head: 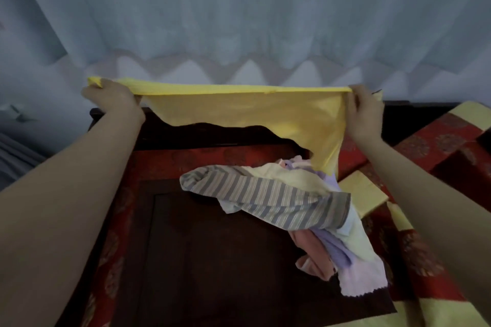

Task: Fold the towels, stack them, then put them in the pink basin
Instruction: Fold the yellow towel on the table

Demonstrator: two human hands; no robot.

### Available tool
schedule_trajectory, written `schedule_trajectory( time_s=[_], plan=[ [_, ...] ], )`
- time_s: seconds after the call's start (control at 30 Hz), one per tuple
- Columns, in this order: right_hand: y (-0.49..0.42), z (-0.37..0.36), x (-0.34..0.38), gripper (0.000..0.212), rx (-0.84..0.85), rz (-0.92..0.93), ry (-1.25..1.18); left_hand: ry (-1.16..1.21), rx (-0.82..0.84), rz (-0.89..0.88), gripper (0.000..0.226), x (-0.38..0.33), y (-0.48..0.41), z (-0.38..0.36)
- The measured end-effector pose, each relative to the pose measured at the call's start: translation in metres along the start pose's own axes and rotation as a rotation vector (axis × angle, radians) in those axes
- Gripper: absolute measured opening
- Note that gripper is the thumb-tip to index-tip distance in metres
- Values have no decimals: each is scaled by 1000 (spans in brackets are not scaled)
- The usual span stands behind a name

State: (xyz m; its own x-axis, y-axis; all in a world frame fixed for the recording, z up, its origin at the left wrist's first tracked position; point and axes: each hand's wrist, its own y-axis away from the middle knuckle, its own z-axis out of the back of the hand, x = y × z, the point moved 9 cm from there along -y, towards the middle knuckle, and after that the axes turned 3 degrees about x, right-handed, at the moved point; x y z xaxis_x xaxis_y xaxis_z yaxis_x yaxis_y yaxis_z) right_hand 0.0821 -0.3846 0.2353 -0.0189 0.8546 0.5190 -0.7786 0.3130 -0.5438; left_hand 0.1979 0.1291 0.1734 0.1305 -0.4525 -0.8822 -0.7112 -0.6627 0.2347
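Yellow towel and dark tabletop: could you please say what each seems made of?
The yellow towel looks like thin, soft cloth, matte: it sags limply below its stretched top edge. The dark tabletop is probably varnished wood: faint sheen, framed panel lines.

The yellow towel (239, 106) hangs stretched taut along its top edge. A crumpled towel pile (353, 255), striped towel (265, 194) uppermost, lies on the worktop (212, 260) below.

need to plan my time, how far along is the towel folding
Early. Done: no folded stack or pink basin is visible. In hand: left hand and right hand hold a yellow towel stretched in the air. Left: the rumpled pile on the table, unfolded.
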Motion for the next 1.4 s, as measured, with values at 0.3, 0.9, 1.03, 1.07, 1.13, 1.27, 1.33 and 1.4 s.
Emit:
schedule_trajectory(
  time_s=[0.3, 0.9, 1.03, 1.07, 1.13, 1.27, 1.33, 1.4],
  plan=[
    [230, -134, 23, 14, 962, 384, 166, -597, 206, 120, 30, 98, 22, 143],
    [403, -109, -100, 41, 244, -1242, -167, -559, -138, 519, 25, 183, 51, 269],
    [423, -130, -110, 47, 207, -1419, -223, -486, -229, 552, 35, 202, 45, 286],
    [427, -132, -111, 44, 187, -1471, -262, -494, -268, 561, 41, 204, 46, 289],
    [430, -134, -112, 27, 151, -1543, -330, -474, -307, 613, 46, 210, 47, 286],
    [425, -128, -112, 9, 113, -1545, -369, -434, -280, 645, 49, 218, 38, 269],
    [420, -122, -110, 18, 73, -1517, -371, -441, -287, 642, 52, 221, 33, 263],
    [413, -117, -107, 21, 43, -1482, -372, -450, -281, 654, 50, 225, 30, 256]
  ],
)
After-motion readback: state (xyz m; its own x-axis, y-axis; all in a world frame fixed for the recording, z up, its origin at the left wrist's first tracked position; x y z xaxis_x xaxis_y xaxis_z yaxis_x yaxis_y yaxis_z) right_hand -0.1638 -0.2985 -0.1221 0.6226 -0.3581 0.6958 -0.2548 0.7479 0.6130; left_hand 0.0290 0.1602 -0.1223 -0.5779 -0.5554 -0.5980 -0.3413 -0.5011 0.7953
